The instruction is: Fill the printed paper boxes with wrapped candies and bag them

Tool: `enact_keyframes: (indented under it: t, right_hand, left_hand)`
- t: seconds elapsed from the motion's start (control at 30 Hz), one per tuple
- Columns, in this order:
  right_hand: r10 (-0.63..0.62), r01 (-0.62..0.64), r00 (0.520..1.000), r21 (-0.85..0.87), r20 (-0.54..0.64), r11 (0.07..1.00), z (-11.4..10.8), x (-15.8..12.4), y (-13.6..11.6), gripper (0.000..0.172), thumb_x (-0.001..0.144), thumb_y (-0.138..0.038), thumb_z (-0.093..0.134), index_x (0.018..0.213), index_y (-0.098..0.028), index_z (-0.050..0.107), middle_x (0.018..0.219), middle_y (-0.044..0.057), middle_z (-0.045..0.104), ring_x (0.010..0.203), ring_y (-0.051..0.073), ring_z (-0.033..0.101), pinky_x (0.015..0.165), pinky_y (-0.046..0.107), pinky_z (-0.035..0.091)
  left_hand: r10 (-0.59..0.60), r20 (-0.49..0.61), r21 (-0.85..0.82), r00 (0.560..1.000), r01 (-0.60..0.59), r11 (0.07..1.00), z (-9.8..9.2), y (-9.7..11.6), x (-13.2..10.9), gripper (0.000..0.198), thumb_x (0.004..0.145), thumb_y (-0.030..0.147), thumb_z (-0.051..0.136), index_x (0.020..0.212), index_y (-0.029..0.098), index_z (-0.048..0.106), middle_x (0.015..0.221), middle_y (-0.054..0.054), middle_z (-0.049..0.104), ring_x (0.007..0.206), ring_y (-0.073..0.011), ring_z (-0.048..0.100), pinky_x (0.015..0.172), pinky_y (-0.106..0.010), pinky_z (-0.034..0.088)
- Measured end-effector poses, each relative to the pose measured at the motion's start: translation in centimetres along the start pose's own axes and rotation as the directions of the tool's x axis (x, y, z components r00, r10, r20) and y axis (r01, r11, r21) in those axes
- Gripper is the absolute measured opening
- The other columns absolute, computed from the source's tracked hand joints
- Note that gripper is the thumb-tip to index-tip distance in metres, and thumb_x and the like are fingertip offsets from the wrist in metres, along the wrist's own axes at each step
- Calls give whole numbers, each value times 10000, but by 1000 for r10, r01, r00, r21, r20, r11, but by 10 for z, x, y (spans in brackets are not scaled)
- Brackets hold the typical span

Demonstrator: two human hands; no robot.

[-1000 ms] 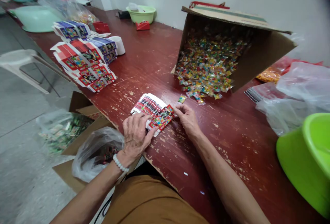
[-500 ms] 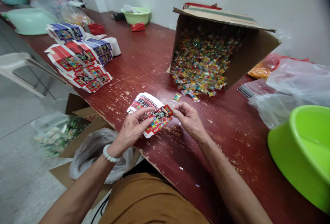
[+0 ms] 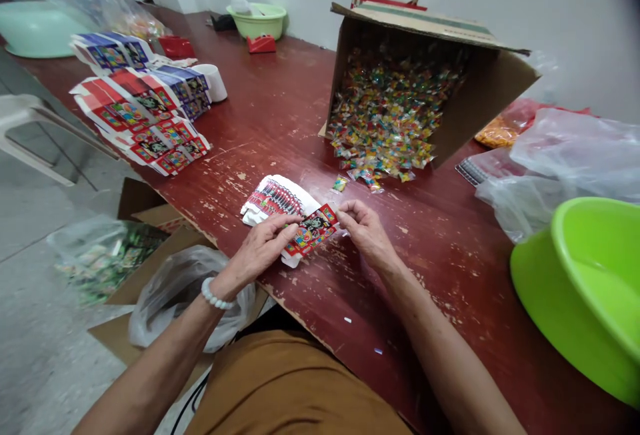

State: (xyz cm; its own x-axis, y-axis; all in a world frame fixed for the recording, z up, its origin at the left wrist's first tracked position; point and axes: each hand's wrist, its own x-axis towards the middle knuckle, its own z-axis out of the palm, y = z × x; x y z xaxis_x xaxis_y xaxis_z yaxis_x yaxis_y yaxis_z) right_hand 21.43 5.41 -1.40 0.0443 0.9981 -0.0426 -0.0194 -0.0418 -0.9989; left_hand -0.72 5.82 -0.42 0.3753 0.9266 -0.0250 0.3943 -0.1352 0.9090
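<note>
**Hand position.** The left hand (image 3: 260, 251), with a bead bracelet (image 3: 217, 295) at the wrist, and the right hand (image 3: 365, 235) are both closed on one printed card (image 3: 313, 229). The left fingers lie across its left end. The right thumb and forefinger pinch its right end. This two-point hold appears to keep the card taut and angled for close work.

**Card location.** The card is held low over the table (image 3: 280, 108), directly in front of the body. Its left end overlaps a stack of white-backed printed sheets (image 3: 275, 198); contact between the two cannot be confirmed. The stack's position between the forearms likely keeps further sheets within short reach.

**Surrounding items.** A single wrapped sweet (image 3: 340, 184) lies just beyond the right hand. Behind it, a cardboard box (image 3: 485, 95) lies on its side, with its mouth angled toward the worker. Wrapped sweets (image 3: 385, 115) spill from the opening, probably for easy access. Red and blue folded cartons (image 3: 143, 111) stand in grouped stacks at the far left, beside a tape roll (image 3: 213, 81). A green basin (image 3: 583, 288) sits at the right edge of the table, near a plastic bag (image 3: 575, 161).
</note>
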Motion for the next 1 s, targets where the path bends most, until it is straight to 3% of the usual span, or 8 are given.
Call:
enact_keyframes:
  t: [0.1, 0.2, 0.27, 0.37, 0.43, 0.5, 0.7, 1.0]
  right_hand:
    - [38, -38, 997, 11, -71, 999, -3, -2, -1, 298, 724, -450, 727, 802, -190, 603, 662, -31, 608, 578, 116, 522, 564, 252, 422]
    - [55, -51, 996, 46, -75, 998, -3, -4, -5, 330, 701, -449, 754, 834, -180, 618, 661, -31, 630, 582, 117, 547, 548, 245, 429]
    - [44, -40, 997, 76, -63, 996, 0, -6, -8, 336, 694, -439, 769, 844, -179, 618, 656, -35, 638, 585, 116, 563, 562, 245, 446]
    - [45, -42, 999, 116, -27, 992, 3, -10, -13, 337, 710, -434, 776, 864, -185, 610, 672, -32, 662, 602, 117, 591, 583, 245, 460]
    - [69, -74, 997, 142, 35, 987, 3, -12, -15, 372, 709, -434, 792, 924, -192, 611, 679, -37, 667, 599, 114, 593, 580, 241, 454]
    - [96, -114, 989, 169, 111, 979, 3, -15, -14, 446, 679, -425, 828, 996, -200, 609, 673, -49, 660, 586, 111, 587, 575, 240, 446]
    - [147, -172, 981, 216, 128, 961, 3, -23, -5, 486, 629, -387, 884, 986, -192, 617, 612, -76, 614, 514, 90, 552, 531, 224, 426]
    - [229, -264, 962, 291, 148, 920, 4, -31, -7, 449, 512, -311, 930, 815, -169, 630, 688, -17, 704, 535, 106, 607, 518, 225, 478]
  left_hand:
    - [200, -83, 294, 976, -168, 941, -2, -1, 0, 380, 927, 461, 543, 1020, 163, 762, 1198, -138, 648, 1123, -283, 599, 1016, -450, 440]
    - [239, -117, 389, 964, -177, 904, 1, 6, -2, 320, 894, 445, 613, 1045, 196, 745, 1158, -108, 660, 1099, -275, 596, 1010, -461, 434]
    - [136, -79, 286, 988, -108, 952, 7, 13, -3, 358, 840, 443, 694, 1110, 209, 707, 1065, -71, 699, 1000, -248, 635, 946, -428, 478]
    - [-130, 27, -136, 991, 133, 982, 18, 23, -3, 527, 734, 391, 804, 1189, 190, 630, 940, -32, 725, 793, -193, 669, 755, -341, 542]
    - [-256, 107, -424, 961, 277, 862, 25, 29, -4, 622, 661, 339, 860, 1194, 171, 586, 902, -18, 730, 698, -160, 670, 665, -293, 549]
    - [-310, 144, -571, 940, 334, 750, 29, 32, -5, 675, 606, 289, 899, 1178, 163, 563, 877, -8, 734, 658, -140, 673, 634, -262, 550]
    - [-308, 167, -628, 937, 342, 699, 32, 33, -8, 647, 608, 232, 905, 1153, 171, 562, 827, 1, 735, 646, -128, 684, 618, -233, 559]
    - [-173, 41, -536, 984, 168, 827, 40, 19, -11, 558, 697, 279, 841, 1152, 197, 528, 946, -26, 737, 763, -173, 717, 700, -293, 590]
